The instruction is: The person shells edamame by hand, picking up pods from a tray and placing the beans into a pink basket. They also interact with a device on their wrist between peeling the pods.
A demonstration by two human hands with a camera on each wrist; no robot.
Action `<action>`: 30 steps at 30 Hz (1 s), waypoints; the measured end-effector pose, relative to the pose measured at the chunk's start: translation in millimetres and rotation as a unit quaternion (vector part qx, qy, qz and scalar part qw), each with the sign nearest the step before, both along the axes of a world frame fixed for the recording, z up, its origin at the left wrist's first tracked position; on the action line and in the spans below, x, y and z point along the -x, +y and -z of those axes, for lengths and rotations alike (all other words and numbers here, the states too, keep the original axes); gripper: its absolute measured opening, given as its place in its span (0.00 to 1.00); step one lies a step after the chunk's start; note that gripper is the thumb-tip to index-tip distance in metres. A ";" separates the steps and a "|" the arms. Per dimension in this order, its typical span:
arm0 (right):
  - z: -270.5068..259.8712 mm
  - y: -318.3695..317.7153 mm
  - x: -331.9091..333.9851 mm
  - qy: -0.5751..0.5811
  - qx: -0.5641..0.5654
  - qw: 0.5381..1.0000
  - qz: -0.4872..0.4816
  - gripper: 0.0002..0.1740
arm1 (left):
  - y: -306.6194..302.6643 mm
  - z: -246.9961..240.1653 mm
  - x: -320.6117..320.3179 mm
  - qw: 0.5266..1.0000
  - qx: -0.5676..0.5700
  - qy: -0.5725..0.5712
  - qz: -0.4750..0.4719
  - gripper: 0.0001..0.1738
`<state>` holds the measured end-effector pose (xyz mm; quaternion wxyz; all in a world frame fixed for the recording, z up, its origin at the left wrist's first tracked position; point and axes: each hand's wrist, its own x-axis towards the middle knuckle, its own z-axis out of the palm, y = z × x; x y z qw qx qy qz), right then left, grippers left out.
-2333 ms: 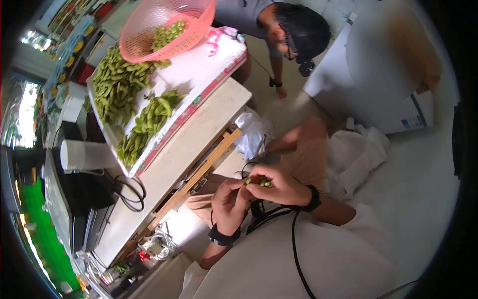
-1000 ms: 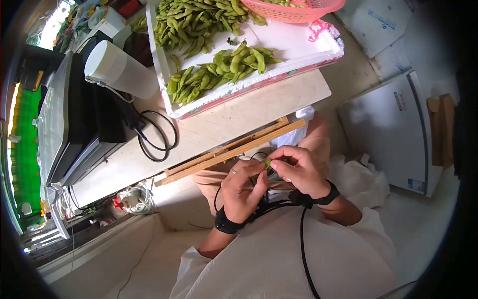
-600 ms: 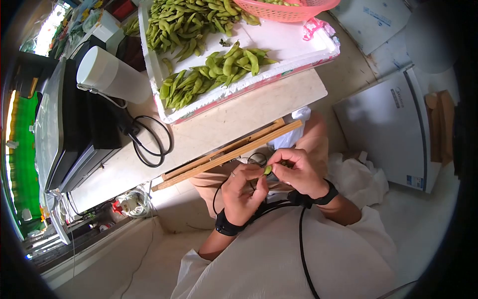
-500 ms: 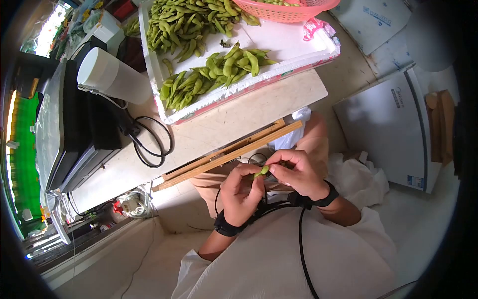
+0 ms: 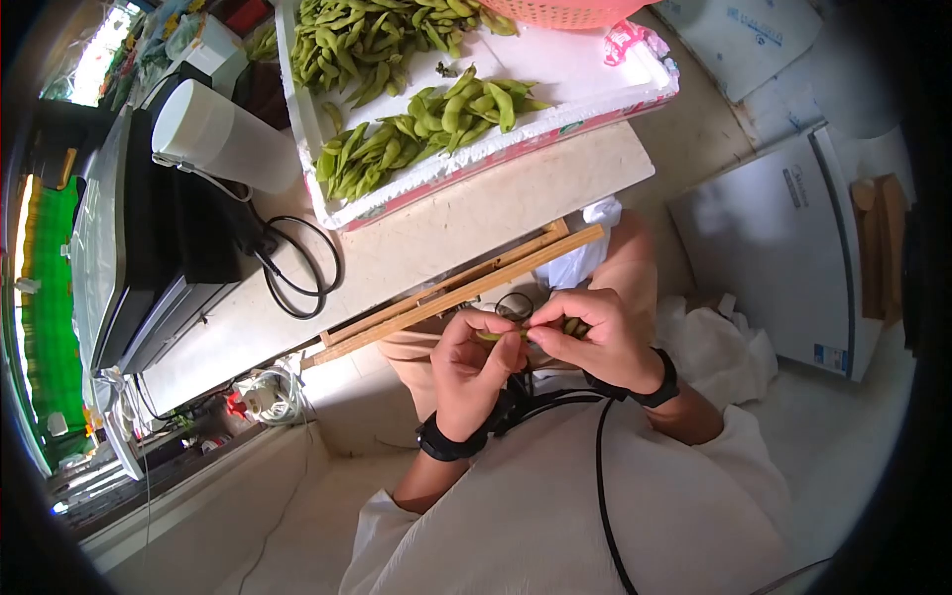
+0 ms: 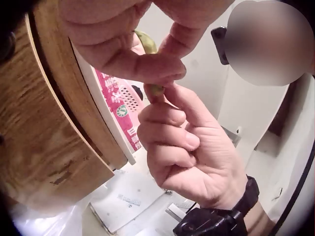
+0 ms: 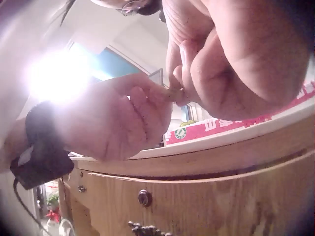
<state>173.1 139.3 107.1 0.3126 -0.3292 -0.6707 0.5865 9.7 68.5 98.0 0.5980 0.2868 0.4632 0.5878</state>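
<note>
In the head view, my left hand (image 5: 468,372) pinches a green soybean pod (image 5: 488,336) between thumb and forefinger. My right hand (image 5: 607,342) meets it at the fingertips and pinches the pod's other end. Several green pieces (image 5: 573,325), likely beans or pods, show in the curl of the right fingers. In the left wrist view the pod (image 6: 146,42) shows behind the left fingers, and the right hand (image 6: 182,142) has its other fingers folded to the palm. The right wrist view has both hands' fingertips together, the pod mostly hidden.
A foam tray (image 5: 555,84) with piles of soybean pods (image 5: 456,109) sits on the table (image 5: 416,238), a pink basket (image 5: 565,12) at its far side. An open wooden drawer (image 5: 466,288) lies just beyond my hands. A white cup (image 5: 223,134) and black cable (image 5: 307,268) are left.
The head view has swung from the other person toward the table. Since half a second ago the pod has shifted toward my left hand, whose fingers have opened a little; green pieces now show in my right hand.
</note>
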 end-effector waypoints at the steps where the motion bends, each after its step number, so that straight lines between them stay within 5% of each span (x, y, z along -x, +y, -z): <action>1: -1.2 -0.5 0.0 0.000 0.001 1.000 0.000 0.06 | -0.3 0.8 0.8 1.000 0.002 -0.011 0.004 0.05; 9: -8.6 3.4 -2.0 -0.085 -0.131 0.986 -0.067 0.04 | -5.4 9.1 2.5 0.998 0.008 0.025 0.050 0.06; 22: 4.9 3.9 -8.3 -0.062 -0.018 0.991 -0.114 0.06 | -6.2 11.8 5.2 0.993 0.004 0.043 0.114 0.07; 28: 16.7 2.7 -8.1 0.022 0.167 0.979 -0.111 0.06 | -5.5 16.1 6.1 0.993 -0.030 0.002 0.112 0.09; 30: 18.9 1.2 -10.1 0.066 0.366 0.922 -0.106 0.09 | -5.1 14.9 7.7 0.992 -0.016 -0.011 0.123 0.09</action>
